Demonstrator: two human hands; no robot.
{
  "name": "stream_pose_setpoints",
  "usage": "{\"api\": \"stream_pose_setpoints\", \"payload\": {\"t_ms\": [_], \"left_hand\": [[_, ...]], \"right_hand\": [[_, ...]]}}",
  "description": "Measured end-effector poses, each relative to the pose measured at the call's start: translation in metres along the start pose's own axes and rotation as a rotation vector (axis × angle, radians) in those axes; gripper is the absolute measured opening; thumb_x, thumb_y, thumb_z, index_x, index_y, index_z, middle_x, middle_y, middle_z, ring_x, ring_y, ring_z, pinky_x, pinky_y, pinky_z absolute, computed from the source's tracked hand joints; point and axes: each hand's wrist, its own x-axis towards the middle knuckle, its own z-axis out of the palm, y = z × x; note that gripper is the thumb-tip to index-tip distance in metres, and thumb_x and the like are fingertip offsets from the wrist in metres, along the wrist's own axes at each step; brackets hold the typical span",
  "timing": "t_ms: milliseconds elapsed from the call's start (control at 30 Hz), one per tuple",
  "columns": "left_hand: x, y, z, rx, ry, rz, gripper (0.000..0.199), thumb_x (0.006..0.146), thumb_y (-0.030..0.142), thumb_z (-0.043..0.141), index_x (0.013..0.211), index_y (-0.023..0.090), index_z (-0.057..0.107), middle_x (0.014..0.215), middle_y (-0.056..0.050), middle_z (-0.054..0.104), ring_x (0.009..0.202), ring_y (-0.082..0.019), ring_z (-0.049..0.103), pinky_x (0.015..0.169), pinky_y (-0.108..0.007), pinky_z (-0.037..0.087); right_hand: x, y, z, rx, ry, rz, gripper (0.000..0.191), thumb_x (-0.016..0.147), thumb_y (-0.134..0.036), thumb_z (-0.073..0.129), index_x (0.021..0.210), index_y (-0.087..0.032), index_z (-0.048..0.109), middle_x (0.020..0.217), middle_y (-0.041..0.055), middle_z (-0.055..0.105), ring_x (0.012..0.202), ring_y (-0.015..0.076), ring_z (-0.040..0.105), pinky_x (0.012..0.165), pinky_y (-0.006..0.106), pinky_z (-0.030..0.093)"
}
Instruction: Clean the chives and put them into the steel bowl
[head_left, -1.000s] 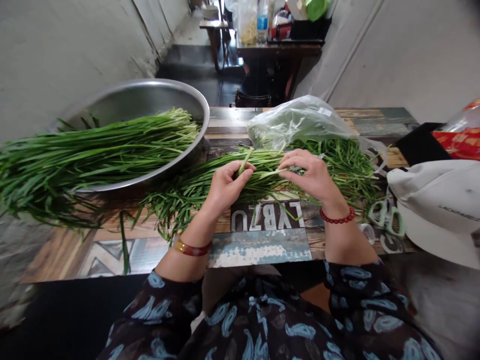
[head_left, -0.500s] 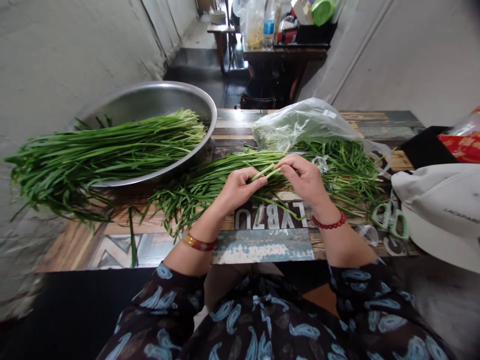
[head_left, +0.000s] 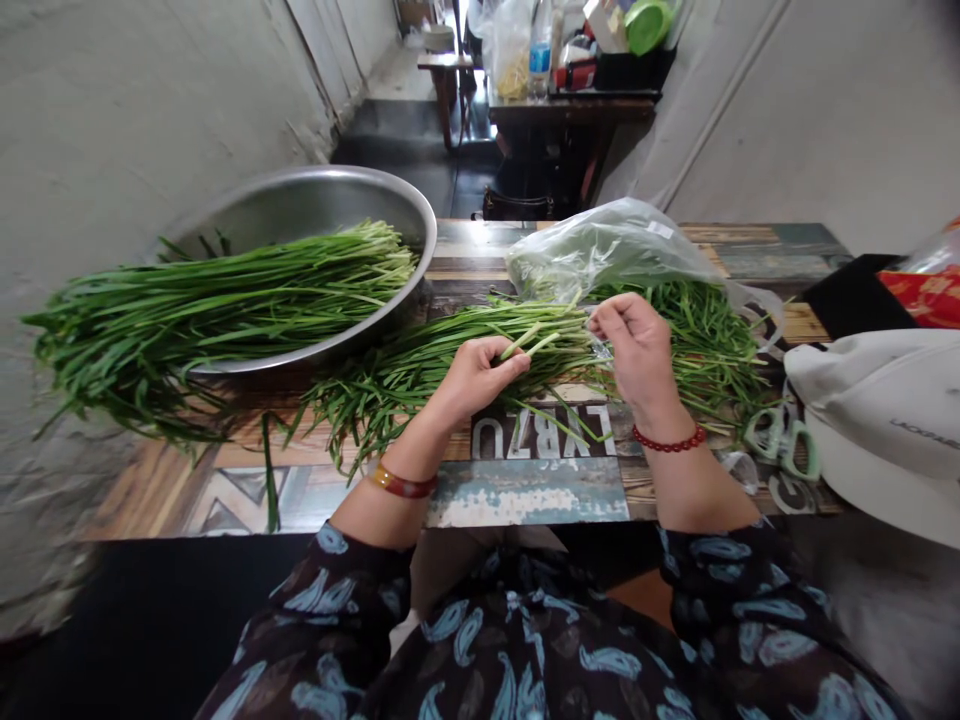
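My left hand (head_left: 484, 375) is closed round a few garlic chives (head_left: 541, 343), their pale stem ends poking out past the thumb. To the right, my right hand (head_left: 637, 345) is raised with thumb and fingers pinched together; whatever may be between them is too small to make out. Under and behind both hands lies a loose pile of garlic chives (head_left: 420, 360) across the table. A large bunch of garlic chives (head_left: 247, 295) rests in a steel basin (head_left: 429, 235) on the left, leaves hanging over its rim. A clear plastic bag (head_left: 622, 245) covers more chives behind my right hand.
The patterned wooden table (head_left: 525, 495) has scissors (head_left: 784, 445) with pale green handles at the right, beside a light cap (head_left: 885, 410). Farther off, another table (head_left: 570, 108) carries a water bottle (head_left: 539, 55) and bags. A wall (head_left: 97, 140) borders the left side.
My right hand has moved away from the stem ends, to the right and slightly up, fingers still pinched. My left hand stays nearly in place, holding the chives.
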Motion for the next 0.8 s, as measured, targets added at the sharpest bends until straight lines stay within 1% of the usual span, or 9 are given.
{"api": "stream_pose_setpoints", "payload": {"t_ms": [33, 100, 200, 300, 433, 533, 633, 700, 800], "left_hand": [[0.000, 0.000, 0.000, 0.002, -0.007, -0.003, 0.028, 0.081, 0.036, 0.061, 0.065, 0.013, 0.063, 0.065, 0.000, 0.058, 0.065, -0.011, 0.050, 0.064, -0.025, 0.038], [0.000, 0.000, 0.001, 0.006, -0.019, -0.003, 0.029, 0.081, 0.037, 0.061, 0.064, 0.014, 0.062, 0.065, 0.000, 0.057, 0.064, -0.011, 0.050, 0.063, -0.025, 0.037], [0.000, 0.001, 0.002, 0.029, -0.021, 0.028, 0.029, 0.082, 0.037, 0.061, 0.064, 0.014, 0.061, 0.063, 0.001, 0.055, 0.063, -0.011, 0.048, 0.063, -0.025, 0.036], [0.001, 0.001, 0.001, 0.063, -0.010, 0.101, 0.027, 0.084, 0.035, 0.061, 0.066, 0.015, 0.062, 0.065, 0.001, 0.055, 0.065, -0.012, 0.049, 0.066, -0.026, 0.038], [0.003, -0.002, -0.001, 0.080, 0.031, 0.147, 0.025, 0.086, 0.034, 0.061, 0.070, 0.016, 0.065, 0.072, -0.001, 0.056, 0.072, -0.014, 0.052, 0.072, -0.028, 0.041], [0.004, -0.003, -0.004, 0.063, 0.028, 0.184, 0.025, 0.087, 0.035, 0.060, 0.070, 0.016, 0.064, 0.079, -0.003, 0.059, 0.081, -0.016, 0.054, 0.079, -0.030, 0.043], [0.003, -0.001, -0.004, -0.008, -0.064, 0.161, 0.023, 0.089, 0.036, 0.058, 0.077, 0.017, 0.062, 0.079, -0.003, 0.061, 0.076, -0.015, 0.055, 0.075, -0.029, 0.044], [0.001, 0.002, -0.004, -0.029, -0.146, 0.124, 0.019, 0.089, 0.034, 0.059, 0.082, 0.017, 0.061, 0.076, -0.001, 0.060, 0.068, -0.013, 0.052, 0.068, -0.026, 0.042], [-0.001, 0.004, -0.001, 0.098, -0.266, 0.128, 0.014, 0.083, 0.030, 0.065, 0.084, 0.017, 0.062, 0.072, 0.002, 0.056, 0.064, -0.012, 0.048, 0.062, -0.024, 0.038]], "right_hand": [[0.001, 0.000, -0.002, 0.011, -0.004, 0.008, 0.033, 0.096, -0.047, 0.053, 0.075, -0.022, 0.062, 0.070, -0.0018, 0.061, 0.067, 0.0133, 0.057, 0.066, 0.027, 0.047], [0.000, -0.003, -0.002, -0.020, -0.101, -0.003, 0.037, 0.098, -0.049, 0.049, 0.075, -0.022, 0.063, 0.072, -0.0003, 0.064, 0.069, 0.0142, 0.059, 0.068, 0.028, 0.048], [-0.003, -0.008, 0.006, -0.115, -0.236, -0.072, 0.032, 0.092, -0.051, 0.058, 0.082, -0.022, 0.068, 0.080, 0.0022, 0.070, 0.072, 0.0158, 0.062, 0.069, 0.030, 0.050], [-0.006, -0.008, 0.010, -0.132, -0.188, -0.084, 0.034, 0.090, -0.053, 0.060, 0.078, -0.022, 0.069, 0.075, 0.0017, 0.070, 0.070, 0.0154, 0.063, 0.068, 0.030, 0.050], [-0.002, -0.003, 0.000, -0.049, -0.120, 0.058, 0.041, 0.097, -0.055, 0.047, 0.081, -0.024, 0.070, 0.075, 0.0009, 0.069, 0.070, 0.0140, 0.065, 0.067, 0.028, 0.052], [0.004, -0.005, -0.011, -0.087, -0.280, 0.060, 0.034, 0.093, -0.051, 0.056, 0.083, -0.023, 0.072, 0.080, 0.0020, 0.072, 0.074, 0.0155, 0.066, 0.069, 0.029, 0.054], [0.007, -0.008, -0.017, -0.130, -0.375, 0.056, 0.026, 0.089, -0.045, 0.064, 0.094, -0.022, 0.075, 0.082, 0.0020, 0.072, 0.074, 0.0161, 0.066, 0.068, 0.030, 0.053], [0.008, -0.006, -0.018, -0.115, -0.306, 0.078, 0.027, 0.090, -0.044, 0.063, 0.101, -0.022, 0.074, 0.079, 0.0013, 0.071, 0.071, 0.0149, 0.065, 0.066, 0.029, 0.053], [0.008, 0.001, -0.017, -0.078, -0.219, 0.108, 0.032, 0.091, -0.049, 0.060, 0.105, -0.022, 0.073, 0.077, 0.0006, 0.069, 0.069, 0.0132, 0.063, 0.064, 0.027, 0.052]]}}
